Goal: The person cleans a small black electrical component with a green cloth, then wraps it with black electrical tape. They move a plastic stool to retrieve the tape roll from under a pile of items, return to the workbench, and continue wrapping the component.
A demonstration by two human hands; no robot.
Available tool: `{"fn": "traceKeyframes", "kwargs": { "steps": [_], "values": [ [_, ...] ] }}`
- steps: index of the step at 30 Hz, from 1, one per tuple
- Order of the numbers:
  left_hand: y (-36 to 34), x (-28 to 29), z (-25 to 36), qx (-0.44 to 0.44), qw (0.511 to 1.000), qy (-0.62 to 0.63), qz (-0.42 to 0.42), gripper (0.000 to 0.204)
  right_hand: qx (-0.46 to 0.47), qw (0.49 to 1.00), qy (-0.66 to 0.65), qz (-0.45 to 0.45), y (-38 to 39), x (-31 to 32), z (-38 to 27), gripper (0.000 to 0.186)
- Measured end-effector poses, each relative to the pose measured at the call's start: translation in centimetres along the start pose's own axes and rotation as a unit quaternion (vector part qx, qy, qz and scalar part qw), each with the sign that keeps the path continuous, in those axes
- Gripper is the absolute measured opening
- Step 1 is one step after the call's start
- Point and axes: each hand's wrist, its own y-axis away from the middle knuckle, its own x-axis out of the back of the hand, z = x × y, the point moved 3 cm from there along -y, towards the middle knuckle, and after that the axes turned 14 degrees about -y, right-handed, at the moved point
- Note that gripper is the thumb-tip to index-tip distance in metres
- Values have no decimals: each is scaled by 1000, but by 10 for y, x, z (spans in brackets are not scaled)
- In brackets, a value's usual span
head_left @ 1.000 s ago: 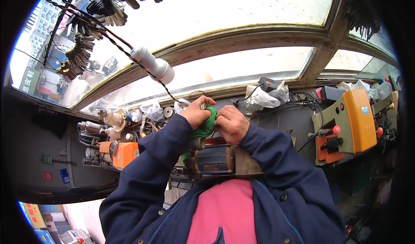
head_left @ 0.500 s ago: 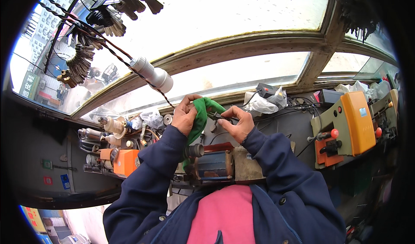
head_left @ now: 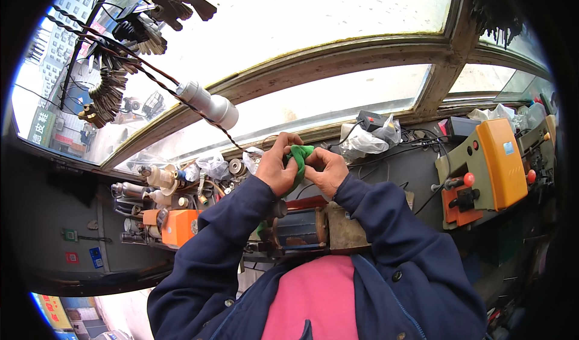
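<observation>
My left hand [head_left: 277, 166] is closed on a bunched green cloth [head_left: 300, 157], held above the bench in front of my chest. Against the cloth's other side my right hand [head_left: 326, 170] is also closed, thumb and forefinger pinched together. Whatever lies between those right fingertips is covered by the cloth and the fingers. Just below the hands sits a dark blue cylindrical motor [head_left: 300, 229], with a worn, tan block-like thing [head_left: 348, 227] to its right.
A yellow-orange key machine [head_left: 505, 162] with red-knobbed levers stands at right. At left is an orange machine [head_left: 179, 227] among bottles and fittings. A white lamp holder [head_left: 209, 106] hangs by twisted wire. Bunches of keys [head_left: 108, 93] hang by the window. Plastic bags [head_left: 362, 144] and cables lie behind.
My hands have come together, the left moving rightward. The small dark piece with thin metal parts, formerly visible at my right fingertips, is now hidden. The cloth is bunched tighter between both hands.
</observation>
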Motion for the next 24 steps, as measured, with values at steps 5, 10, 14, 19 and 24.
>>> {"fn": "traceKeyframes", "kwargs": {
  "steps": [5, 10, 14, 19, 24],
  "values": [
    [-10, 3, -36, 126, 975, 183, 22, 31, 35, 992, 118, -34, 1, -7, -7, 22],
    [-6, 19, -48, 152, 927, 337, 69, 30, 38, 991, 129, 1, 1, -5, -12, 20],
    [-2, 13, -31, 97, 953, 285, -20, 36, -12, 997, 76, 26, 0, 2, -14, 20],
    [-4, 1, -23, 120, 977, 164, -60, 34, 40, 990, 138, -8, 1, 1, -14, 19],
    [-10, 3, -44, 162, 972, 171, -24, 30, 137, 967, 207, -52, 4, -6, -14, 23]
  ]
}}
